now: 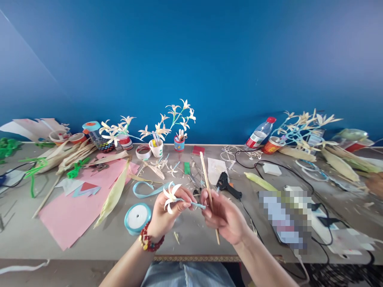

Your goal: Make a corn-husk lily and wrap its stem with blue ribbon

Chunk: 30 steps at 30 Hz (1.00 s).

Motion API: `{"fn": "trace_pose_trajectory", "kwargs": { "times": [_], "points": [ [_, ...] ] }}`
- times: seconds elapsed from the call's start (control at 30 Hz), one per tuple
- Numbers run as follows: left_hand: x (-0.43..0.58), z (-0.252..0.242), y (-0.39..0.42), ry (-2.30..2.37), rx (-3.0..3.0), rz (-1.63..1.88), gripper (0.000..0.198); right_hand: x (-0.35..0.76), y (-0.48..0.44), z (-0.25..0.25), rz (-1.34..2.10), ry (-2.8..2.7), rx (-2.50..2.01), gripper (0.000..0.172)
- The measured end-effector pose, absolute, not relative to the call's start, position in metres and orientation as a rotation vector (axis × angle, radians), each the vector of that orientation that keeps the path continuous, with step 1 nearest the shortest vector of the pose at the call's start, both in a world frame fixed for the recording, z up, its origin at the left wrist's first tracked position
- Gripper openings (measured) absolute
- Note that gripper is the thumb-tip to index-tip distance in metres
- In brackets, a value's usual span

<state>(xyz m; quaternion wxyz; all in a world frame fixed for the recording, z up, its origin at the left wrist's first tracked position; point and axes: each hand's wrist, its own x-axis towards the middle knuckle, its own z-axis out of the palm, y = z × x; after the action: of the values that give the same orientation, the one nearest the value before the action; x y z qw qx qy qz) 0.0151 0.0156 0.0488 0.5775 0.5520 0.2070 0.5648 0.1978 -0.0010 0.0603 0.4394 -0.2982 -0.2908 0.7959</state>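
Observation:
My left hand (167,213), with a red bead bracelet at the wrist, is closed on a small cream paper flower (170,196) by its light-blue wrapped stem (196,204). My right hand (223,215) pinches the other end of that stem. The same hand also grips a long thin wooden stick (207,179) that slants up and away from me. Both hands hover close together over the near middle of the grey table (194,235).
A light-blue ribbon spool (137,217) lies left of my hands beside pink paper (74,207) and a corn husk (115,193). A black glue gun (227,184) lies to the right. Cups and flower branches (176,115) line the back, with a water bottle (259,133) and cables (323,223) at right.

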Motion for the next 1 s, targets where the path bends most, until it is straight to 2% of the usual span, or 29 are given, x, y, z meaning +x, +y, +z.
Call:
{"fn": "trace_pose_trajectory", "kwargs": {
  "times": [0.17, 0.5, 0.83, 1.0],
  "points": [
    [0.015, 0.047, 0.018, 0.465, 1.295, 1.326, 0.004, 0.204, -0.002, 0.061, 1.848, -0.800, -0.829, 0.032],
    [0.016, 0.043, 0.019, 0.466, 1.330, 1.258, 0.006, 0.196, -0.006, 0.058, 1.792, -0.860, -0.938, 0.035],
    [0.015, 0.043, 0.017, 0.615, 1.336, 1.246, 0.005, 0.192, -0.013, 0.058, 1.372, -1.145, -1.052, 0.027],
    [0.014, 0.044, 0.017, 0.590, 1.358, 1.194, 0.006, 0.192, -0.010, 0.055, 1.566, -0.952, -1.031, 0.029]
  ]
}}
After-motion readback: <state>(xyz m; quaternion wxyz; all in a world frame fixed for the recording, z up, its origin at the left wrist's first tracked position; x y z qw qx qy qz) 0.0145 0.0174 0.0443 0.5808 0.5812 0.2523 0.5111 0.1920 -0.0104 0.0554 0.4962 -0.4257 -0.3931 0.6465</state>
